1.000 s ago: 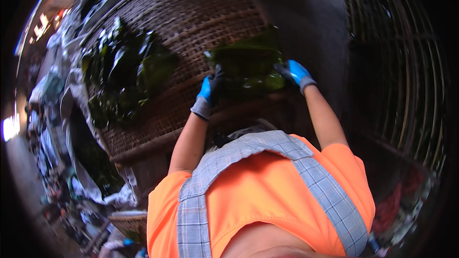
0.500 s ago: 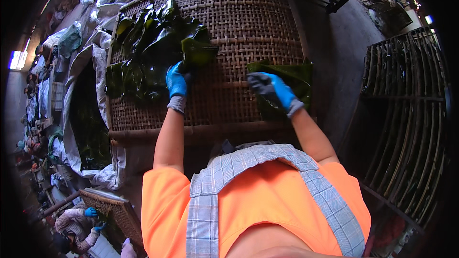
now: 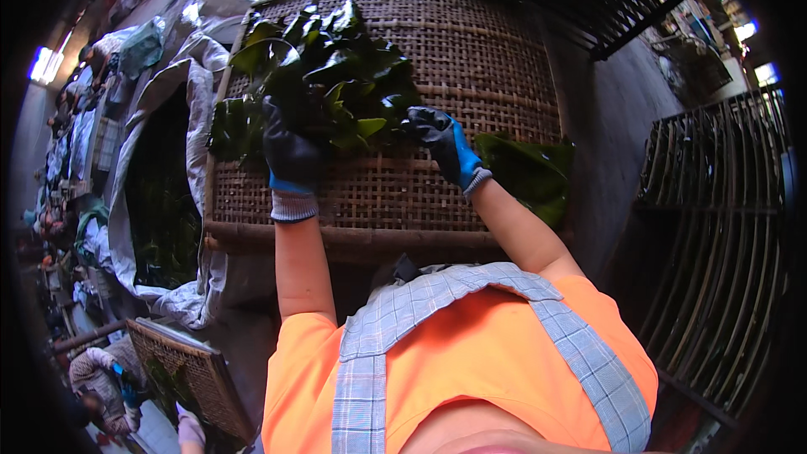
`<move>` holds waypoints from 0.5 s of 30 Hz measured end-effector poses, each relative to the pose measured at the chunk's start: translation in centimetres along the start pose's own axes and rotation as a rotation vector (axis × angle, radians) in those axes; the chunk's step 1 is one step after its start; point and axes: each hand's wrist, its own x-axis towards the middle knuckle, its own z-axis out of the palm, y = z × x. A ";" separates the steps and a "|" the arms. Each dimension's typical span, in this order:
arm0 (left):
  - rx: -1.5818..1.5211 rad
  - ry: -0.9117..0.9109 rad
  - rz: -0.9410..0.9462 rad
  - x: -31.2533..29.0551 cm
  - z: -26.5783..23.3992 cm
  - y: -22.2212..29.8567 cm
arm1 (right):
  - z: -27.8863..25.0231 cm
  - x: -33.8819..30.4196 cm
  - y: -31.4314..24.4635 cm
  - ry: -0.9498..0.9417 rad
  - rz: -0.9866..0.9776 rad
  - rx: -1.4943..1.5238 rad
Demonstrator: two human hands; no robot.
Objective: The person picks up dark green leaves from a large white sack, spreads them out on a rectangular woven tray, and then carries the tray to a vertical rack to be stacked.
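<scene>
A large round woven bamboo tray lies in front of me with a pile of dark green leaves on its left half. My left hand, in a blue and black glove, rests palm down on the near edge of that pile. My right hand, gloved the same way, touches the pile's right side with its fingers spread. A smaller clump of leaves lies at the tray's right rim, just beyond my right wrist.
A white sack full of green leaves stands at my left. Stacked bamboo racks fill the right side. Another woven tray and a crouching person are at the lower left. A grey wall runs behind the tray.
Both hands have moved left and forward onto the main leaf pile. The right hand left the small clump at the right rim; the pile looks more gathered.
</scene>
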 end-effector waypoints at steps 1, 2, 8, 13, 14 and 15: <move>-0.159 0.078 -0.099 0.8 -0.7 0.1 | 1.6 0.0 -0.6 -0.015 -0.020 -0.015; -0.322 0.155 -0.192 1.3 -1.3 0.0 | 3.2 0.1 -1.4 -0.060 -0.067 -0.132; 0.039 -0.002 0.128 5.0 -3.1 -0.9 | 11.4 0.6 -10.3 -0.238 -0.338 -0.192; -0.587 0.076 -0.231 5.1 0.8 0.5 | 11.7 4.0 -10.1 -0.415 -0.134 -0.060; -0.609 0.076 -0.243 5.0 1.3 0.7 | 10.9 4.8 -10.0 -0.363 -0.132 -0.146; -0.625 0.068 -0.255 4.7 1.6 0.9 | 10.3 4.6 -10.4 -0.317 -0.156 -0.158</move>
